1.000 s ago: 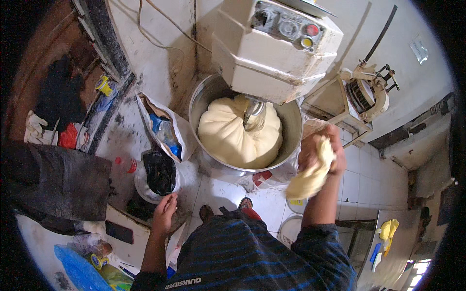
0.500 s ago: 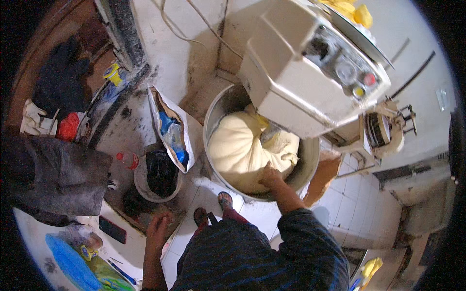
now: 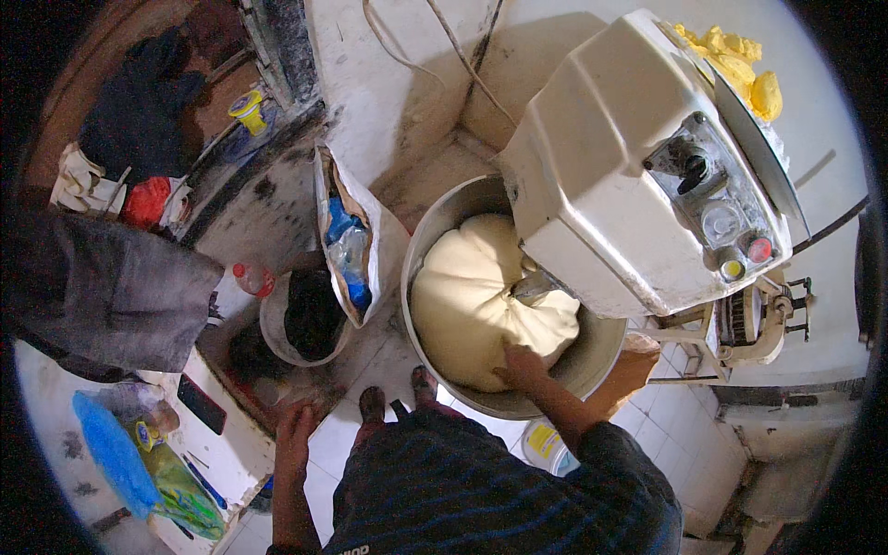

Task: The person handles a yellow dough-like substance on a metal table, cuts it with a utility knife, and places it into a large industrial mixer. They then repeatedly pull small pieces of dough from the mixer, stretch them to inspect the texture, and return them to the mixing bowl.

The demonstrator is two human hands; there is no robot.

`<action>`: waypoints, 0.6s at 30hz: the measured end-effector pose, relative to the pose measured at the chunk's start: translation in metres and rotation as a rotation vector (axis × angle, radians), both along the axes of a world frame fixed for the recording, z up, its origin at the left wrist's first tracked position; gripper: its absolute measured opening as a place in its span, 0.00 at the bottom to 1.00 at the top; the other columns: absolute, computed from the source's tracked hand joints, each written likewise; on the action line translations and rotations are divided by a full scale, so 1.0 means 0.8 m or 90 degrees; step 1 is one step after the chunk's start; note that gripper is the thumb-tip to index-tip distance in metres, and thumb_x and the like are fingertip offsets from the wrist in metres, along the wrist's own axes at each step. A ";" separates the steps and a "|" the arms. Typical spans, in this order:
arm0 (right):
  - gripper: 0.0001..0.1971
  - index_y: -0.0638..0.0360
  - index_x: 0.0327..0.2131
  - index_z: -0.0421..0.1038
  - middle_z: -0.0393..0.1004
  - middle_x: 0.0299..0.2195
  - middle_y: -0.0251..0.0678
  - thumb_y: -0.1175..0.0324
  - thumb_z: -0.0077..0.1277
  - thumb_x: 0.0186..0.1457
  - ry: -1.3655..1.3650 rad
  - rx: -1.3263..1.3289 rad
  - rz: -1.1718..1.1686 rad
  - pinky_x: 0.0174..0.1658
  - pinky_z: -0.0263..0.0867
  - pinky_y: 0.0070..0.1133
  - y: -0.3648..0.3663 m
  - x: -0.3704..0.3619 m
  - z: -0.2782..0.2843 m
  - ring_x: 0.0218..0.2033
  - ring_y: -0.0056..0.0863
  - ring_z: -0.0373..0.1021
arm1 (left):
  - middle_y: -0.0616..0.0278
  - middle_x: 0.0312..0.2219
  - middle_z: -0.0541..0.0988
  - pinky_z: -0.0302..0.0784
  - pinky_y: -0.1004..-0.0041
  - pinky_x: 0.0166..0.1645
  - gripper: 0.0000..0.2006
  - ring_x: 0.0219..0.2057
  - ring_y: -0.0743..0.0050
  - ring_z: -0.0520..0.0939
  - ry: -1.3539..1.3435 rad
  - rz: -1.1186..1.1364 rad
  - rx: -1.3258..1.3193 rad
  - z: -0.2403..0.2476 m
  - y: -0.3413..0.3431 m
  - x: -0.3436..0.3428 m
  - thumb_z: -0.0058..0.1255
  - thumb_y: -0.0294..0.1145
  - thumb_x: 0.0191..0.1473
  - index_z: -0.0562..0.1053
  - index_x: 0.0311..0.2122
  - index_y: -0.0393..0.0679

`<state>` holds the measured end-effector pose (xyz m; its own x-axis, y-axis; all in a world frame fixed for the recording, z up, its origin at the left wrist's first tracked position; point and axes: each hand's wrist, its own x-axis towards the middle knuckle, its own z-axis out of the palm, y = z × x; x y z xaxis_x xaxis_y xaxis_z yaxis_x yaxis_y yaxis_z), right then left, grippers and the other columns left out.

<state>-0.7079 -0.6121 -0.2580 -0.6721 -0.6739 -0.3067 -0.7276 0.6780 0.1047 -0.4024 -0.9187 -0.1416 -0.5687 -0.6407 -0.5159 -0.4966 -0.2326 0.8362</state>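
Note:
A large mass of pale dough [image 3: 472,296] fills a steel mixing bowl [image 3: 606,356] under the cream-coloured head of a floor mixer [image 3: 620,176]. My right hand [image 3: 523,365] reaches over the near rim, its fingers dug into the near edge of the dough beside the metal hook [image 3: 536,287]. My left hand [image 3: 294,430] hangs at my side with its fingers loosely apart and nothing in it, close to a white ledge [image 3: 236,444]. Yellow lumps of dough [image 3: 740,60] lie on a tray on top of the mixer.
Left of the bowl stand an open paper sack [image 3: 370,231] with plastic bottles in it and a bucket [image 3: 270,319] of dark material. A red-capped bottle [image 3: 252,276], a dark cloth [image 3: 102,287], a phone [image 3: 201,404] and a blue bag [image 3: 111,453] lie to the left. A white tub [image 3: 546,444] sits by my right leg.
A second ago my right hand held a pale lump of dough up beside the bowl; it has since gone down into the bowl onto the dough mass. My left hand stays low.

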 end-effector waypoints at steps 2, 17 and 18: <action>0.22 0.64 0.43 0.66 0.73 0.35 0.43 0.61 0.48 0.46 0.013 -0.018 0.022 0.40 0.67 0.33 -0.020 0.003 -0.068 0.29 0.37 0.72 | 0.58 0.38 0.72 0.68 0.72 0.46 0.14 0.40 0.72 0.72 -0.046 -0.002 0.004 0.018 0.005 -0.016 0.42 0.37 0.57 0.69 0.44 0.39; 0.16 0.63 0.39 0.69 0.73 0.35 0.48 0.64 0.45 0.48 -0.225 0.154 -0.022 0.40 0.67 0.35 -0.005 -0.044 0.068 0.38 0.41 0.71 | 0.58 0.39 0.74 0.67 0.71 0.46 0.16 0.40 0.71 0.73 -0.025 0.028 0.013 0.022 0.016 -0.008 0.42 0.39 0.57 0.68 0.45 0.39; 0.19 0.63 0.42 0.66 0.72 0.37 0.51 0.61 0.45 0.49 -0.196 0.011 -0.051 0.42 0.66 0.35 -0.020 -0.045 0.064 0.41 0.42 0.70 | 0.58 0.39 0.73 0.67 0.71 0.46 0.16 0.40 0.71 0.73 -0.037 0.036 0.008 0.032 0.018 -0.011 0.42 0.39 0.57 0.68 0.45 0.39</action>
